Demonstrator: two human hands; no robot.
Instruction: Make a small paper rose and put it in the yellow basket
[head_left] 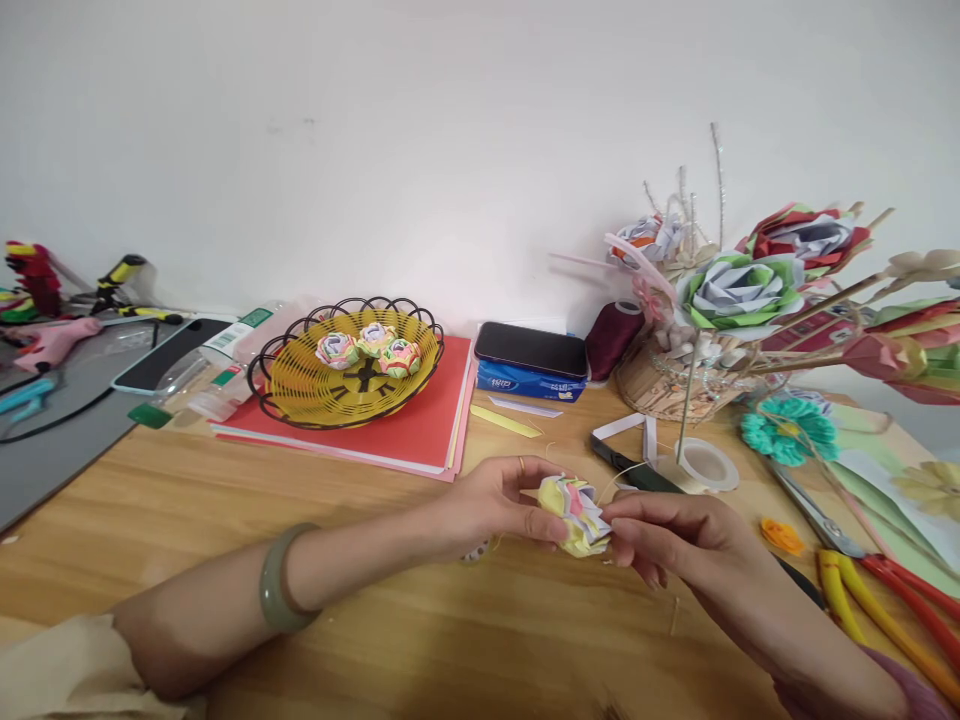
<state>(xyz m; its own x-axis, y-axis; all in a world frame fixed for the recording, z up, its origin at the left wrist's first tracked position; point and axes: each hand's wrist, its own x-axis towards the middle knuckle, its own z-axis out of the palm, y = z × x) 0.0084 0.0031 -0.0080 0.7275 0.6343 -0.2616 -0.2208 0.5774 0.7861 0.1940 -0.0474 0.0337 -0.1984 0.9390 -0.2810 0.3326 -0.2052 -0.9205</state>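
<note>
Above the wooden table, my left hand point(499, 505) is closed round the left side of a small paper flower point(573, 522). Its petals are yellow and white, with a pink centre. Thumb and fingers of my right hand point(679, 535) pinch the flower's right edge. A thin pale thread point(630, 470) runs up from near the right fingertips; whether they grip it as well, I cannot tell. Behind my left hand lies a small dotted thing point(476, 550), mostly hidden. Just beyond my right hand are a roll of white tape point(712, 466) and a dark-handled tool point(619, 458).
A yellow wicker basket point(300, 385) with three paper flowers stands on red paper point(420, 430). A phone point(532, 347) rests on a blue packet point(529, 382). Large paper roses point(742, 290) rise from a wooden pot point(660, 385). Scissors point(817, 515) and yellow-handled pliers point(844, 595) lie right.
</note>
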